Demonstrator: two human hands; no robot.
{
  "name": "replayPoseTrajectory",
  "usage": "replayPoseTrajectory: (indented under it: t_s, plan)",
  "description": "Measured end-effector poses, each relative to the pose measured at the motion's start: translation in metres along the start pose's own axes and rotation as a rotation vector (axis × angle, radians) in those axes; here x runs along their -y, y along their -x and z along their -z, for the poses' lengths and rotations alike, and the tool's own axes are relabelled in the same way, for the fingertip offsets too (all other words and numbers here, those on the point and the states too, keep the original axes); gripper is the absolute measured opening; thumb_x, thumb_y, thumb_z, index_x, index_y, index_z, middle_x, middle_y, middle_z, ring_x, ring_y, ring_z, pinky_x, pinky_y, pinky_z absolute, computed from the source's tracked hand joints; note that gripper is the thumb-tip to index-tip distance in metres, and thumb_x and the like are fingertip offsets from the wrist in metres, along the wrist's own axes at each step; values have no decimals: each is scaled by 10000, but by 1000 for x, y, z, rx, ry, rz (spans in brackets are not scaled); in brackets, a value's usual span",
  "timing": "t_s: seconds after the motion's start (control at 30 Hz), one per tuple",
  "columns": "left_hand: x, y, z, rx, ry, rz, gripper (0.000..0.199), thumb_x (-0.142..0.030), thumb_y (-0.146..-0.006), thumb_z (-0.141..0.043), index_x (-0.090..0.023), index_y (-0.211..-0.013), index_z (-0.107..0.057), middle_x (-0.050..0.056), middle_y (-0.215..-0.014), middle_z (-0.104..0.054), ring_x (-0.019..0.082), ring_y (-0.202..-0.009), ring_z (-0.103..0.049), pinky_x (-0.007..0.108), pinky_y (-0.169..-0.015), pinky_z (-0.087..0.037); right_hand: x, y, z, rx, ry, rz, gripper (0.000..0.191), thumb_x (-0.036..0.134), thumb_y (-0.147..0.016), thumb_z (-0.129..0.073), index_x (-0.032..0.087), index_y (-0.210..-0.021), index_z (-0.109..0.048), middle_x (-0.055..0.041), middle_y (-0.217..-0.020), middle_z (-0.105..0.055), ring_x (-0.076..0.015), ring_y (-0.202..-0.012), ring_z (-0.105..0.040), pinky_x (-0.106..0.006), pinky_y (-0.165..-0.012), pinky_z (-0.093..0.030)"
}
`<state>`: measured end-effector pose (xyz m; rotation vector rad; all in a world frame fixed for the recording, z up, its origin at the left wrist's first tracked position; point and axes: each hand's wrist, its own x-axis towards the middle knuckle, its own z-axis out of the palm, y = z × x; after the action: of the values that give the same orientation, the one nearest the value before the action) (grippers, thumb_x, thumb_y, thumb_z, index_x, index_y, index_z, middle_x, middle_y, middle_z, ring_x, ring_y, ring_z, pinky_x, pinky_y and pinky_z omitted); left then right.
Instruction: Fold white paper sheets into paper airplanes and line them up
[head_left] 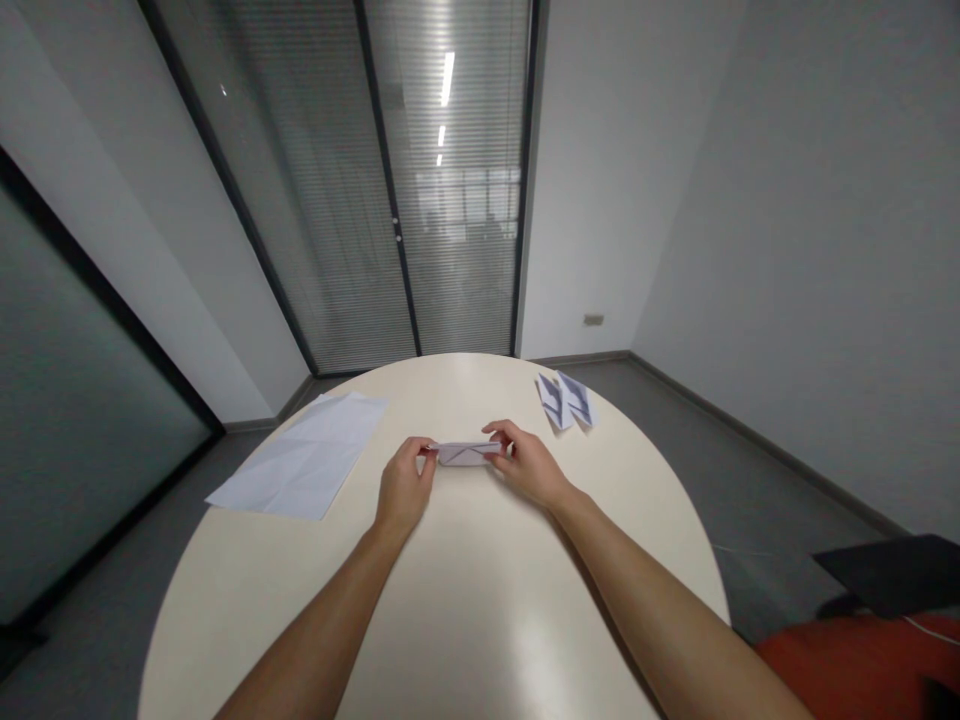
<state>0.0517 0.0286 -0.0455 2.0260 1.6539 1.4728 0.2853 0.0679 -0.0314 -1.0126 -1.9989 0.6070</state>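
Observation:
A small folded white paper (463, 455) is held level between my two hands, just above the middle of the round cream table (450, 600). My left hand (407, 480) pinches its left end between thumb and fingers. At the right end, my right hand (525, 462) grips the paper with thumb and fingertips. Crease lines cross the side of the paper that faces me.
Creased white sheets (307, 455) lie at the table's left side. Two folded paper pieces (564, 400) rest at the back right. Beyond the table's right edge are a black flat object (892, 575) and something red (847, 660).

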Motion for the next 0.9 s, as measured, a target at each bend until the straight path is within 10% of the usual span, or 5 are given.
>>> replayPoseTrajectory:
  t_s: [0.5, 0.9]
  plan:
    - [23, 3, -4, 332, -201, -124, 313, -22, -866, -571, -218, -948, -801, 47, -1098, -785, 221, -1058, -710, 414, -1003, -553, -8, 2, 7, 196, 288, 121, 312, -10, -784, -605, 218, -895, -787, -44, -978, -746, -200, -980, -649, -293, -867, -481]
    - [-6, 8, 0, 444, -233, -268, 316, -127, -922, -580, -222, -1153, -774, 64, -1256, -740, 241, -1177, -679, 439, -1079, -524, -5, 0, 7, 246, 363, 179, 312, -1, -788, -588, 190, -939, -784, -72, -966, -753, -214, -1005, -625, -296, -887, -473]
